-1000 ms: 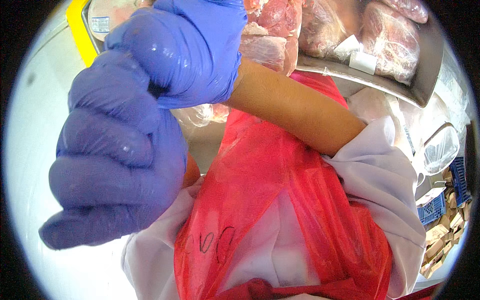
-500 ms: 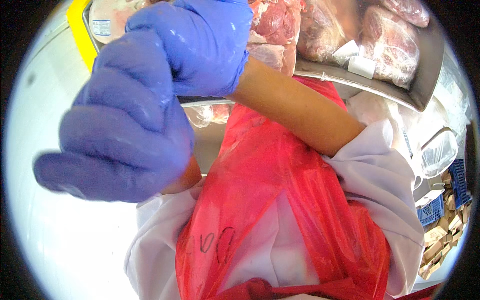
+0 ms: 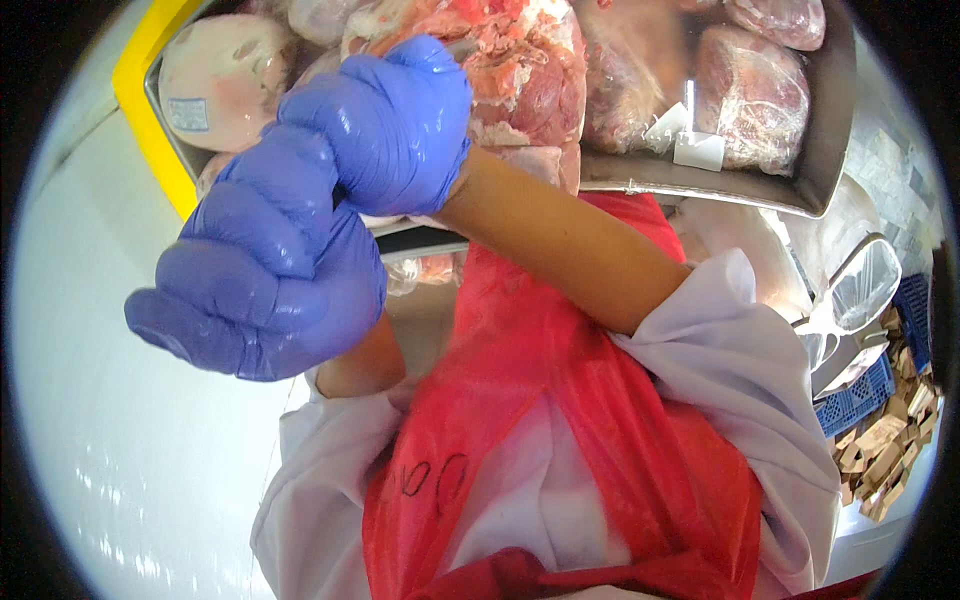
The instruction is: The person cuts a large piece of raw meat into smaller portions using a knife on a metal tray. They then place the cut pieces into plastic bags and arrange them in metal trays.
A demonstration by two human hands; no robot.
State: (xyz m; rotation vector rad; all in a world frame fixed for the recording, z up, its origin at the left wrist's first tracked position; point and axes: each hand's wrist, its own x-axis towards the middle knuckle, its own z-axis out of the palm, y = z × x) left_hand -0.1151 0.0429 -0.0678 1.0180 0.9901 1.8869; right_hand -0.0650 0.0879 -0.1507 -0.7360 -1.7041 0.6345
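Both my hands wear wet-looking blue gloves and are closed, one against the other, in front of my chest at the left. My left hand [image 3: 260, 290] is the nearer one, its fingers curled into a fist. Just beyond it, my right hand [image 3: 400, 125] is also clenched, its forearm crossing from the right. What the fingers grip, if anything, is hidden. Past the right hand lies a large raw joint of meat [image 3: 525, 85], red with pale fat, partly covered by that hand. It sits in a metal tray [image 3: 700, 185] among other pieces.
Plastic-wrapped meat [image 3: 755, 100] with white labels fills the tray's right side. A pale labelled piece [image 3: 215, 75] is at its left, by a yellow edge [image 3: 150, 90]. Blue crates [image 3: 860, 395] and brown cardboard pieces [image 3: 890, 450] stand low at the right. I wear a red apron [image 3: 520, 340].
My closed hands have dropped back from the camera and look smaller, the left one shifting right and up. More of the meat and tray shows.
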